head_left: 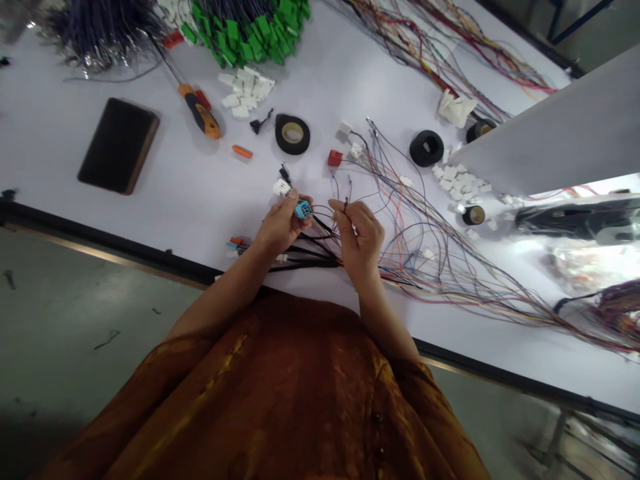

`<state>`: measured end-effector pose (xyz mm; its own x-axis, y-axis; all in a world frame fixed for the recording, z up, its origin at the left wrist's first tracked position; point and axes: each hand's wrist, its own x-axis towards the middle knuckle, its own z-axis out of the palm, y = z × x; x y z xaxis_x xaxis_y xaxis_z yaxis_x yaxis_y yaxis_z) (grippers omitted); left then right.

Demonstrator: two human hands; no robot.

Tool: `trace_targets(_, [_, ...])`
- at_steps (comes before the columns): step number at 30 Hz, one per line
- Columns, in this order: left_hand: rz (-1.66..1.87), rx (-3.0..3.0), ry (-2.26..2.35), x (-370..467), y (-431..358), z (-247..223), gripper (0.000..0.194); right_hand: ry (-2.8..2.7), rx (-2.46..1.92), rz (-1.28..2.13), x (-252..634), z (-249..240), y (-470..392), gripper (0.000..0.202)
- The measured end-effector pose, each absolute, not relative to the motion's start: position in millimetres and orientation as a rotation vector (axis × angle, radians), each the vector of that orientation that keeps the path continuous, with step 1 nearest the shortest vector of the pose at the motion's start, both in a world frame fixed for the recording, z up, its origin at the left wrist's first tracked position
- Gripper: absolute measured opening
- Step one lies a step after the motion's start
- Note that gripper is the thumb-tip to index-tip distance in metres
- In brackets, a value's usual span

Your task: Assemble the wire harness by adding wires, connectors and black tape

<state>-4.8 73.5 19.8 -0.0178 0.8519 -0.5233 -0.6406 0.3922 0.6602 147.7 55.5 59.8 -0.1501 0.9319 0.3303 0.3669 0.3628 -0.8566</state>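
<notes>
A round blue connector (303, 209) with dark holes in its face is gripped by my left hand (281, 225), thumb on its upper side. Thin wires run from it toward my right hand (359, 233). Thumb and forefinger of the right hand pinch a thin wire (346, 200) just right of the connector. Beneath both hands lies a wire harness (315, 261) with black-sleeved branches, its loose wires fanning out to the right. A white connector (281, 187) sits beside my left fingertips. Beyond the right hand lies a red connector (335, 158) on a wire.
Black tape rolls (293, 135), an orange-and-black screwdriver (200, 113), a dark rectangular case (119, 147) and white connector pieces (247, 90) lie across the table. Green-ended wires (250, 33) are bundled at the back. A grey upright panel (545, 127) stands at right. The table's dark front edge (100, 243) runs before me.
</notes>
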Motion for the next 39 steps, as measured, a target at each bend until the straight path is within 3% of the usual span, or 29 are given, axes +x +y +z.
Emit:
trace_targets(4, [1.191, 0.243, 1.039, -4.9, 73.5, 23.8, 0.043, -1.843, -1.303, 0.909, 150.7, 60.0, 47.4, 0.024])
trace_targets(13, [1.216, 0.319, 1.018, -6.2, 72.4, 24.3, 0.038, -2.163, -1.574, 0.761, 146.9, 64.0, 53.2, 0.025])
trace_targets(39, [1.236, 0.559, 1.113, -4.1, 65.5, 16.7, 0.026, -2.213, -1.533, 0.657, 140.9, 60.6, 49.3, 0.022])
